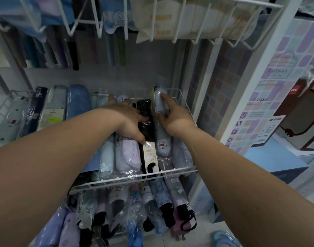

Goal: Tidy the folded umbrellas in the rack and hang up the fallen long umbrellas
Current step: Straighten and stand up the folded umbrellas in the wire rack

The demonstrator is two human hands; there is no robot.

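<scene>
— Where do the folded umbrellas stand?

— In the white wire basket (170, 171), lying side by side, handles toward its front rail. The left hand (129, 120) rests flat across the pale ones by the basket's middle, fingers spread, thumb touching the black umbrella (147, 138). The right hand (172, 114) is cupped, fingers apart, against the lilac umbrella (160, 107) near the basket's right wall; that one sits tilted, its far end raised. Neither hand is clamped shut on anything.

— How will they handle?

— Light and stiff along the shaft, I judge, but the clear sleeves look slippery (they crinkle at the front rail). Best taken around the mid-body, not by the loose plastic.

— Anything unclear?

— The left fingertips are lost among the sleeves. The lower basket (117, 232) is cut off below. No fallen long umbrellas can be made out; the upper shelf is blurred.
</scene>
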